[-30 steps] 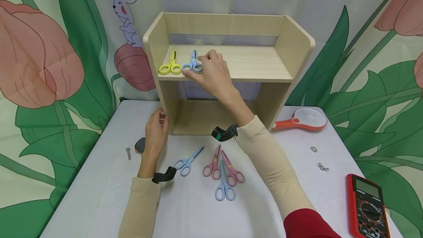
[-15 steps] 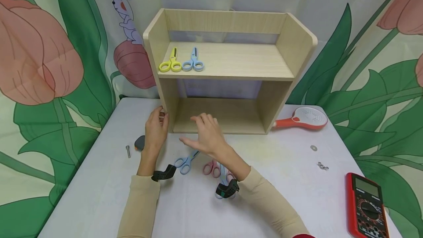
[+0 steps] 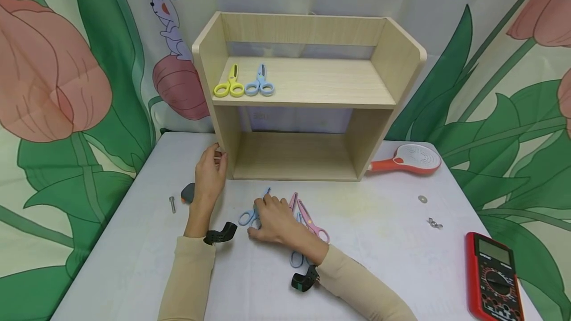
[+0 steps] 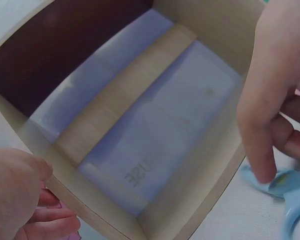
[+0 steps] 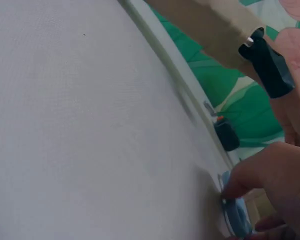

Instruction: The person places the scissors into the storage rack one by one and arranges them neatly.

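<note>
My right hand (image 3: 278, 222) reaches down over the table and pinches a pair of light-blue scissors (image 3: 245, 218), thumb beside the handle loops (image 5: 236, 220); the hand covers their middle. Under and beside that wrist lie two pairs of pink scissors (image 3: 312, 222) and another blue pair (image 3: 296, 260), partly hidden. My left hand (image 3: 209, 175) rests against the outer left side of a two-tier wooden shelf (image 3: 308, 104), fingers loosely bent at its front edge (image 4: 72, 200). On the upper tier, yellow scissors (image 3: 232, 84) and blue scissors (image 3: 260, 83) lie side by side, blades pointing back.
An orange-and-white paddle-shaped tool (image 3: 412, 158) lies right of the shelf. A washer (image 3: 422, 199), a small metal piece (image 3: 434, 223) and a red multimeter (image 3: 494, 276) are at the right. A bolt (image 3: 172, 204) and a dark rounded object (image 3: 188, 193) lie left of my left hand.
My right hand has left the blue scissors on the upper tier and come down to the blue pair on the table, which has turned slightly. The left hand has stayed at the shelf's side.
</note>
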`<state>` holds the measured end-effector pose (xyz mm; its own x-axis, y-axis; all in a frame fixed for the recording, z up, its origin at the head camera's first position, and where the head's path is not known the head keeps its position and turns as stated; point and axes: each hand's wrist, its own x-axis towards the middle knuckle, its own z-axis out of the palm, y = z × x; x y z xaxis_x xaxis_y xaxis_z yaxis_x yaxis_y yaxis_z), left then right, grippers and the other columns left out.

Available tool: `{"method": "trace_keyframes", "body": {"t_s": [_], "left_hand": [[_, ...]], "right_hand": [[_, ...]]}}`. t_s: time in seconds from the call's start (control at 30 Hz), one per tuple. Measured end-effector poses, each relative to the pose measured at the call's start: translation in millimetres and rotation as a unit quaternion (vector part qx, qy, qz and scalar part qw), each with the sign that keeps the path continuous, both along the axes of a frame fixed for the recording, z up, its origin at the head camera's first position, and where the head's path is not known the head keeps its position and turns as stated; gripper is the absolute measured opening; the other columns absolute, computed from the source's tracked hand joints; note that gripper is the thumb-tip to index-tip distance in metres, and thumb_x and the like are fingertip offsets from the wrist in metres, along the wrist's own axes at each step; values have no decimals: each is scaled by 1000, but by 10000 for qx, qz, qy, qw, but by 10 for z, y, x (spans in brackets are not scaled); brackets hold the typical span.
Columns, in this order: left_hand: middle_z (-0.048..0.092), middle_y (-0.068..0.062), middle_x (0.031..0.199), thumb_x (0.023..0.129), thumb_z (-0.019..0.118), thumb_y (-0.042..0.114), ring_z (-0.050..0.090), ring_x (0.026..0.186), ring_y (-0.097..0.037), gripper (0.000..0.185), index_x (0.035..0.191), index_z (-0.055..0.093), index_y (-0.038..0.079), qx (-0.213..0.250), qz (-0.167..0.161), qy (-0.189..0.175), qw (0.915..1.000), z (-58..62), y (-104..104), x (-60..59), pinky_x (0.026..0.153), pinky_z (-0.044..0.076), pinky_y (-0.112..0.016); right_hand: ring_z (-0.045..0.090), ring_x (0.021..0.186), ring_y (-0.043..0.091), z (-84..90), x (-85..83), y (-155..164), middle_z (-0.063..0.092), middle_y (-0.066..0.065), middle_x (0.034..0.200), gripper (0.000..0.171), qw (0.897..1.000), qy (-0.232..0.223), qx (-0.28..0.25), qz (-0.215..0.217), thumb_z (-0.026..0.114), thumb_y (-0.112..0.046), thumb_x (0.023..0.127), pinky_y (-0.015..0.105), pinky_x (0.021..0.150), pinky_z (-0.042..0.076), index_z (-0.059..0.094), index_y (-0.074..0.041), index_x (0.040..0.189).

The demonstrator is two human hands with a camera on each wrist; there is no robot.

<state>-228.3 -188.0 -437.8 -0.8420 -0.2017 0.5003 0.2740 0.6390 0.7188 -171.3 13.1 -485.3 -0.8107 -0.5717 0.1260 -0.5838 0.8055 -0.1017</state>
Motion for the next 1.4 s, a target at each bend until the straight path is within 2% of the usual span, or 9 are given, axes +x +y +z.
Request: {"method": "trace_keyframes", "body": {"t_s": [0.17, 0.3, 0.4, 0.57, 0.83, 1.03, 1.13, 1.23, 1.4], "left_hand": [[64, -26, 111, 102, 58, 13, 69, 98, -37, 38, 135, 53, -6, -6, -7, -28, 10000, 4, 5, 3, 83, 62, -47], [63, -26, 112, 102, 58, 13, 69, 99, -38, 39, 136, 52, -6, 4, 1, -82, 10000, 15, 9, 9, 85, 61, -47], [63, -26, 112, 102, 57, 12, 69, 100, -39, 40, 136, 51, -7, -4, 10, -112, 9999, 15, 12, 10, 85, 61, -48], [63, -26, 113, 102, 57, 13, 68, 101, -38, 41, 137, 51, -7, -7, -2, -189, 9998, -1, 10, 16, 85, 61, -48], [63, -26, 113, 102, 57, 13, 69, 101, -38, 40, 137, 51, -6, 30, -11, -208, 9998, 4, 11, 17, 85, 61, -48], [63, -26, 113, 102, 57, 12, 68, 101, -39, 41, 137, 50, -7, -12, -37, -197, 9998, 13, 8, 13, 85, 61, -48], [63, -26, 114, 102, 57, 12, 68, 101, -39, 40, 137, 50, -7, -16, -47, -198, 9998, 10, 2, 12, 85, 61, -49], [63, -26, 113, 102, 57, 12, 68, 101, -39, 40, 137, 51, -6, -2, -45, -182, 9998, 13, 0, 15, 86, 61, -49], [63, -27, 114, 102, 57, 12, 69, 101, -39, 40, 136, 51, -7, -18, 1, -150, 9999, 11, 6, 13, 85, 61, -48]], "right_hand": [[59, 88, 22, 40, -1, 66, 60, 5, 98, 48, 9999, -36, 3, -134, 66, -41, 78, 38, 71, 47, 63, -6, 111], [57, 88, 22, 28, 10, 58, 58, 5, 97, 62, 9993, -152, 5, -348, 64, -61, 78, 40, 75, 49, 65, -6, 107], [59, 85, 22, -28, 23, 31, 59, 5, 93, 76, 9987, 179, -27, -470, 63, -75, 76, 39, 73, 50, 68, -5, 103], [61, 73, 22, -96, 47, 3, 59, 7, 85, 65, 9945, 905, -65, -525, 68, -66, 80, 37, 62, 52, 70, -3, 93], [55, 70, 16, 8, 13, 54, 57, 8, 91, 56, 9976, 41, -461, -520, 76, -53, 77, 31, 57, 53, 69, 1, 93], [46, 61, 9, 25, -64, 124, 55, 2, 87, 42, 9957, 37, -891, -236, 73, -45, 72, 21, 51, 45, 65, -6, 83], [48, 64, 8, 124, -73, 170, 55, 0, 89, 43, 9913, -23, -1302, -166, 72, -45, 72, 18, 53, 42, 67, -6, 90], [54, 69, 9, 340, -53, 220, 57, 0, 95, 50, 9832, 31, -1826, -48, 73, -44, 73, 21, 58, 49, 69, -4, 103], [59, 76, 11, 789, -32, 326, 58, 4, 98, 49, 9553, 963, -2736, 567, 79, -36, 72, 23, 66, 57, 68, -2, 106]]}}
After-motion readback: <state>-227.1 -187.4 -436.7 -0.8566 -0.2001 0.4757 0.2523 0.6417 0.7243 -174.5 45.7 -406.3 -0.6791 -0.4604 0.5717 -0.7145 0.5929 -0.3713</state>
